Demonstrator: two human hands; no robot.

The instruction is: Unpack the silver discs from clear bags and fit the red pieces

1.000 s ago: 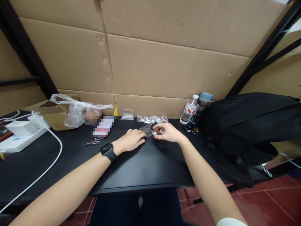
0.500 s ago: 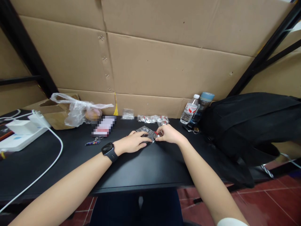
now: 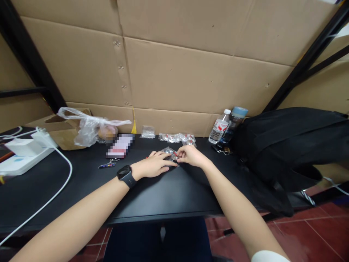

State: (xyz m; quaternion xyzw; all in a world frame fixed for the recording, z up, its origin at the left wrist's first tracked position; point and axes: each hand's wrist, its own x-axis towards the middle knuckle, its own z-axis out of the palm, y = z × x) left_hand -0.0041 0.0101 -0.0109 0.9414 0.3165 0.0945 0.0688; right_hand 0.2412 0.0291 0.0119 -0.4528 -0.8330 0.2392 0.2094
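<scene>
Hands meet at the middle of the black desk [image 3: 169, 196], well in from its near edge. Left hand [image 3: 152, 166] lies palm down, fingers stretched over the near side of a small clear bag [image 3: 169, 153], pressing it flat to the desk. Right hand [image 3: 191, 156] closes thumb and fingertips on the bag's right end; a bit of red shows at the pinch. What is inside the bag is too small to tell, only silvery and red glints. Black watch [image 3: 125, 175] sits on the left wrist.

Behind the bag, toward the desk's far edge, a row of like packets [image 3: 177, 138] lies against the cardboard wall [image 3: 191, 76]; one more clear packet [image 3: 148, 132] sits just left of the row. Right of the row stand a water bottle [image 3: 219, 127] and a blue-lidded flask [image 3: 234, 120], touching or nearly so. A black backpack [image 3: 289, 149] fills the desk's right end.

Left of the hands: a blurred card [image 3: 120, 145] with a small keyring [image 3: 107, 166] near it, then a crumpled plastic bag [image 3: 89, 127] against a brown carton [image 3: 65, 138]. At the desk's far left, a white power strip [image 3: 19, 160] with a white cable [image 3: 58, 189] looping across the desk.
</scene>
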